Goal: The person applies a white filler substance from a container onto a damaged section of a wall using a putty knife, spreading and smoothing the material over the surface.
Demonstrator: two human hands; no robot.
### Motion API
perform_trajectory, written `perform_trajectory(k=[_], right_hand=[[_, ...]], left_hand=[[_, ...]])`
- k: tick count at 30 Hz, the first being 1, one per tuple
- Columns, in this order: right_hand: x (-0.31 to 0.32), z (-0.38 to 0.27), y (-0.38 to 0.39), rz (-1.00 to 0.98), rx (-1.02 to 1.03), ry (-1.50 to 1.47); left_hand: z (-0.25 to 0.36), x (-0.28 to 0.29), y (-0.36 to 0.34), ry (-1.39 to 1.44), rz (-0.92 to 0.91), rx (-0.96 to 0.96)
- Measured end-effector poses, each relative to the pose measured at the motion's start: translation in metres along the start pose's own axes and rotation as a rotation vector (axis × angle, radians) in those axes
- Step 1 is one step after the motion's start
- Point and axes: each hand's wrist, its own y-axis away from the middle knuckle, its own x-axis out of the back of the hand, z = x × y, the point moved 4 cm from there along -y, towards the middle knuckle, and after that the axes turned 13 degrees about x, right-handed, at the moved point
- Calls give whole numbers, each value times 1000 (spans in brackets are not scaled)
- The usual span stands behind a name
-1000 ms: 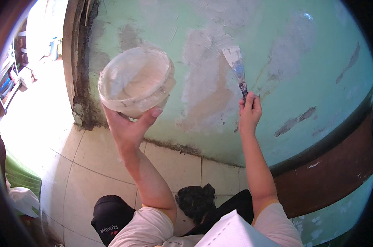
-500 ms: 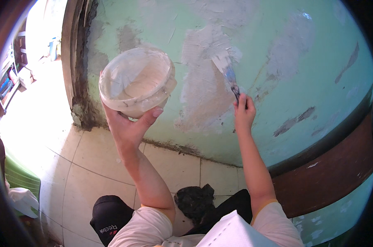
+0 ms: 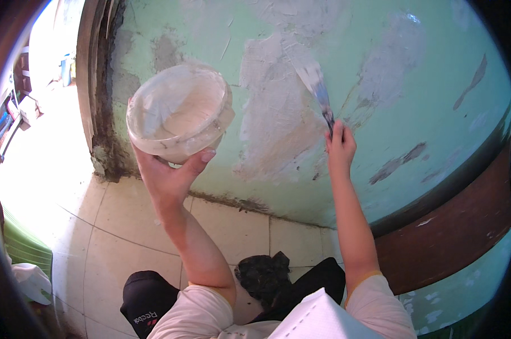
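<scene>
My left hand (image 3: 168,178) grips a round, translucent plastic tub (image 3: 179,113) from below, its thumb against the side and the opening tilted toward me. Pale filler coats the inside of the tub. My right hand (image 3: 341,144) is closed round the dark handle of a putty knife (image 3: 316,87). The knife's wide blade points up and left, lying at or very close to the wall; contact is hard to make out. Behind it is a large whitish patch of filler (image 3: 267,107) on the light green wall (image 3: 210,42).
A worn wooden door frame (image 3: 92,85) borders a bright doorway at left. Below the wall runs a tiled floor (image 3: 125,237), with a crumpled black bag (image 3: 262,277) by my legs. A brown wooden panel (image 3: 447,243) stands at right, a green plastic item (image 3: 27,243) at lower left.
My right hand and the putty knife have shifted slightly right against the filler patch, the blade turning a little. My view has moved slightly; the left hand still holds the tub.
</scene>
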Motion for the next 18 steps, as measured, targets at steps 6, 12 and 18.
perform_trajectory(k=[6, 12, 18], right_hand=[[48, 21, 41, -12, -98, -42], [-46, -47, -9, -78, 35, -100], [-35, -22, -16, -60, 36, -10]], left_hand=[[-5, 13, 0, -92, 93, 17], [-1, 2, 0, -81, 22, 39], [7, -4, 2, -27, -20, 36]])
